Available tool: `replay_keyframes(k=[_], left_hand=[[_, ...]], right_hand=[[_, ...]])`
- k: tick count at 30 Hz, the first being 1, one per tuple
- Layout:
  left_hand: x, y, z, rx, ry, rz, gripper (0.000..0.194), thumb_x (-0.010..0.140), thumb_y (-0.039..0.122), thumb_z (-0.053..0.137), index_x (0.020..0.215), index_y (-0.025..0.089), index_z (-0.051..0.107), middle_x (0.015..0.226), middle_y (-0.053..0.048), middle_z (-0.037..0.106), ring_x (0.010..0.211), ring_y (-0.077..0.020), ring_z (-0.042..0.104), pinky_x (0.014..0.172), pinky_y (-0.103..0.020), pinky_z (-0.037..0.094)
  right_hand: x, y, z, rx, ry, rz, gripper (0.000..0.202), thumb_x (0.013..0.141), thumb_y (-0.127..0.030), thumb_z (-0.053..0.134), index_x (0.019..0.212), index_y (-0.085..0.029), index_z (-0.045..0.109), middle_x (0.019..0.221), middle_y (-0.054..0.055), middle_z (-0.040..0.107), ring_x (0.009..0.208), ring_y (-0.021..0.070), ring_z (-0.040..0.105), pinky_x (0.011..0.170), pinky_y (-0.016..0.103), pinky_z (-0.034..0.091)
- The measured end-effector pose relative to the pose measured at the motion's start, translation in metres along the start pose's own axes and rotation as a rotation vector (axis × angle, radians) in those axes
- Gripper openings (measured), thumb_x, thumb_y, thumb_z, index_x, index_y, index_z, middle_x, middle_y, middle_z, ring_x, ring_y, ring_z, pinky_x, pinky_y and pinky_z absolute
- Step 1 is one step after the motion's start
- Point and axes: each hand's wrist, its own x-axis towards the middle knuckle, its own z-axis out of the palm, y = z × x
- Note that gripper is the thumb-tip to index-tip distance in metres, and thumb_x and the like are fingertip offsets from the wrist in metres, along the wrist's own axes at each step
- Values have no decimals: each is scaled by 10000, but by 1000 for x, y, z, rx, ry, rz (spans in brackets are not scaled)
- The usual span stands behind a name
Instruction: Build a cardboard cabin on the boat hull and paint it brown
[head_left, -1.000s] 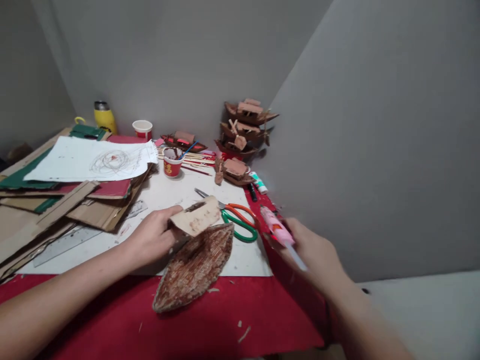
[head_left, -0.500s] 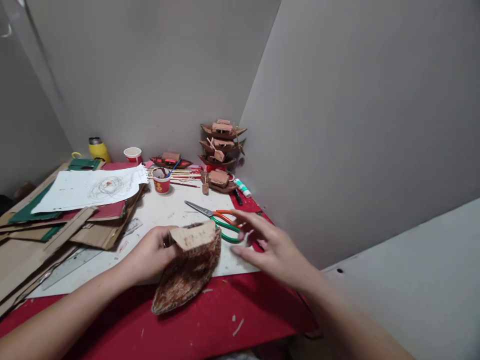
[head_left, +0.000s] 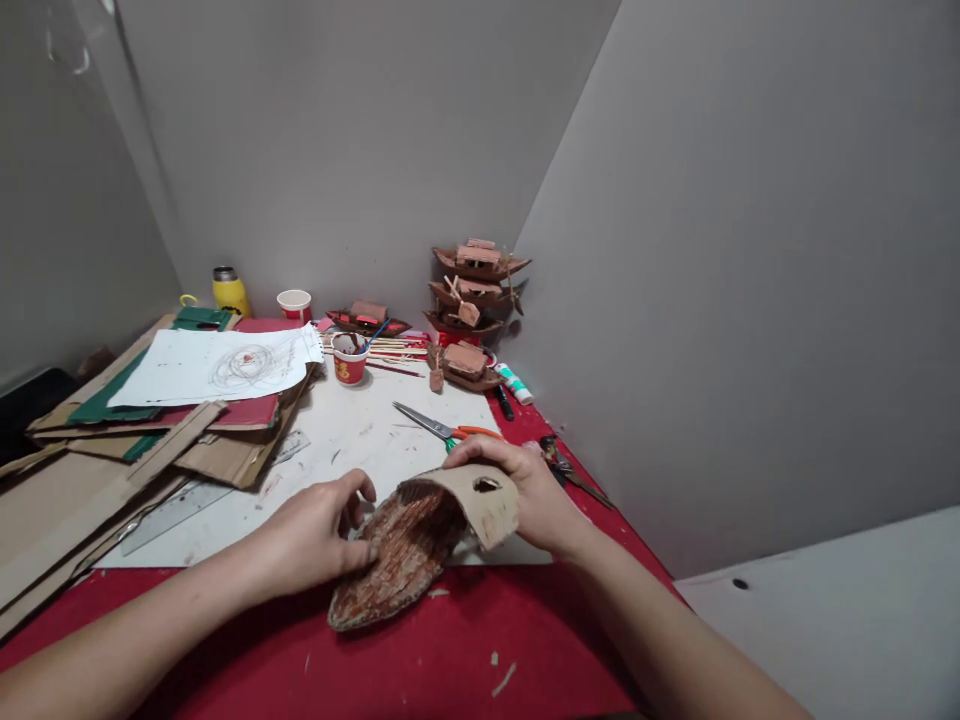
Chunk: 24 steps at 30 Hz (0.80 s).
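A cardboard model boat (head_left: 401,565) is tilted over the front of the table, its brown, rough, ridged inside facing me. A curved, pale cardboard canopy (head_left: 491,510) with a small hole in it arches over its right end. My right hand (head_left: 536,490) is closed round this end, fingers over the canopy's top and far side. My left hand (head_left: 319,530) is at the hull's left side, thumb against the inside near the rim and fingers curled; their grip is partly hidden. Just behind my right hand lie scissors (head_left: 427,418) with orange and green handles, partly covered.
Cardboard sheets (head_left: 187,450) and a drawing (head_left: 225,365) are piled left, beside a metal ruler (head_left: 176,515). A paint cup (head_left: 349,365) with a brush, thin sticks (head_left: 397,348) and finished boats (head_left: 480,290) stand behind. Pliers (head_left: 577,475) lie right, near the grey wall.
My right hand, earlier open and apart, has closed on the boat's canopy end. My left hand has shifted from the canopy to the hull's side. The boat has turned, its canopy now to the right.
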Motion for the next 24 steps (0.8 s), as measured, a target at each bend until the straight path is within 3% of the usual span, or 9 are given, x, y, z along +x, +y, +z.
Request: replay_keyframes(k=[3,7,13,24], left_hand=[[10,-4,1,-30,-86,-13,221,656,132,566,866,202,565,718,35,558,670,-155,522,562,-230,358],[24,-3,-7,-77,-111,-26,213,621,100,540,806,189,596,689,40,566,633,-140,507,541,-222,346],[33,-9,-7,-130,-124,-21,193,629,76,526,765,179,615,624,49,528,588,-128,478,524,-218,326],[37,-18,2,-103,-84,30,167,625,91,556,719,202,638,632,22,627,579,-149,545,494,-233,334]], right_hand=[[-1,-1,7,-31,-45,-55,132,733,-154,644,858,-194,631,844,44,688,776,186,644,707,297,510],[-2,2,15,-132,-77,-149,123,782,-143,614,892,-199,605,811,44,653,718,171,616,640,279,492],[-7,12,20,-248,-98,-204,90,883,-141,550,910,-213,597,800,47,671,699,171,618,622,290,498],[-12,19,21,-404,-178,-270,172,880,-116,567,1012,-225,589,866,57,693,766,191,641,666,311,506]])
